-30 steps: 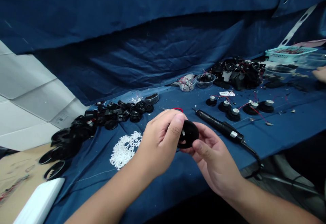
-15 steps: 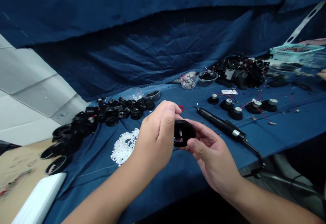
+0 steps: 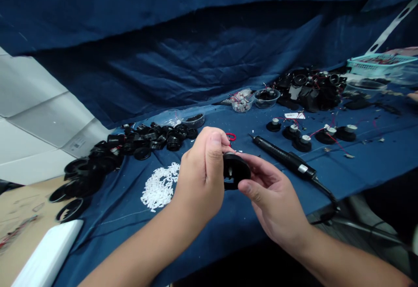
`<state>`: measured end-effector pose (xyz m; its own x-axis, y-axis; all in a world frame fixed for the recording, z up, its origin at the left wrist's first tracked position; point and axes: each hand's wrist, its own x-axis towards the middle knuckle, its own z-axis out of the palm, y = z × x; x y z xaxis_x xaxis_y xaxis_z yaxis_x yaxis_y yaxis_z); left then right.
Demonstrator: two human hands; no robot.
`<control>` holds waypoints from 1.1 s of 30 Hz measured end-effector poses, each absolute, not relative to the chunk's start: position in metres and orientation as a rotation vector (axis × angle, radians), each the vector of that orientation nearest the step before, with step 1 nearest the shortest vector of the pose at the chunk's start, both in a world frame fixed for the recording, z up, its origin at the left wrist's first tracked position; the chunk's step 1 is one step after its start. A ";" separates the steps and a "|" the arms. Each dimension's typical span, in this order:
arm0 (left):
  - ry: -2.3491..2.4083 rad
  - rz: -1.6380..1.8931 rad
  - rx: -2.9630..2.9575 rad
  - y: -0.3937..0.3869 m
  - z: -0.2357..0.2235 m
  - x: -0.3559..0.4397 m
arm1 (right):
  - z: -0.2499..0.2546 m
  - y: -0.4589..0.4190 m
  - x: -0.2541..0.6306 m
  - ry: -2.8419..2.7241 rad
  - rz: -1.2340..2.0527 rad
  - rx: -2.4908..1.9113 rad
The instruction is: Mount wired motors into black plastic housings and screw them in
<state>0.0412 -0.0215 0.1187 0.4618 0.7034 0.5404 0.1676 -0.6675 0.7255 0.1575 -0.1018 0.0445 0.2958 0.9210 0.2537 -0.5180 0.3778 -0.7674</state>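
A blue-clothed counter [image 3: 375, 156] is covered with parts; a black ring [image 3: 234, 171] is held above it, pinched by the left hand [image 3: 200, 173] and gripped by the half-curled right hand [image 3: 274, 195]; white bits [image 3: 160, 187] are left of the ring; a screwdriver [image 3: 284, 158] is right of it.

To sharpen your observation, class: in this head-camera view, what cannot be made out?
- Black round part: its middle is partly covered by the left hand and right hand.
- Red wire: its lower run is hidden behind the left hand.
- Teal basket: its contents are too small.
- Another person's hand: cut off by the right edge.
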 end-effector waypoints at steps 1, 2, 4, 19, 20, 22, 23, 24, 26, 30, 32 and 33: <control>0.722 1.169 2.124 -0.021 0.117 0.042 | 0.044 -0.103 0.158 -0.760 1.045 -0.638; 0.722 1.171 2.124 -0.021 0.116 0.042 | 0.043 -0.103 0.158 -0.753 1.045 -0.647; 0.712 1.167 2.120 -0.020 0.115 0.042 | 0.042 -0.104 0.159 -0.739 1.042 -0.657; 0.390 0.469 3.069 -0.015 0.091 -0.013 | 0.026 -0.108 0.158 -0.532 1.492 -0.536; 0.420 0.410 3.080 -0.018 0.085 -0.022 | 0.022 -0.110 0.157 -0.580 1.468 -0.589; 0.489 0.340 3.096 -0.024 0.075 -0.037 | 0.013 -0.113 0.156 -0.660 1.415 -0.708; 0.516 0.322 3.103 -0.027 0.072 -0.042 | 0.010 -0.114 0.156 -0.699 1.401 -0.763; 0.539 0.306 3.108 -0.030 0.070 -0.046 | 0.007 -0.116 0.156 -0.742 1.392 -0.814; 0.562 0.279 3.122 -0.033 0.068 -0.048 | 0.003 -0.119 0.157 -0.882 1.338 -0.910; 0.541 0.245 3.187 -0.027 0.069 -0.043 | 0.002 -0.121 0.169 -1.256 1.084 -1.007; 0.555 0.205 3.222 -0.021 0.070 -0.041 | 0.003 -0.119 0.179 -1.328 1.016 -1.038; 0.591 0.189 3.225 -0.018 0.070 -0.039 | 0.004 -0.118 0.185 -1.326 0.996 -1.064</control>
<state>-0.0392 -0.0178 0.0702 0.9291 0.3432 0.1379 0.3596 -0.9254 -0.1193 0.1849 -0.1183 0.0039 0.0159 0.9705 0.2407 0.0396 0.2399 -0.9700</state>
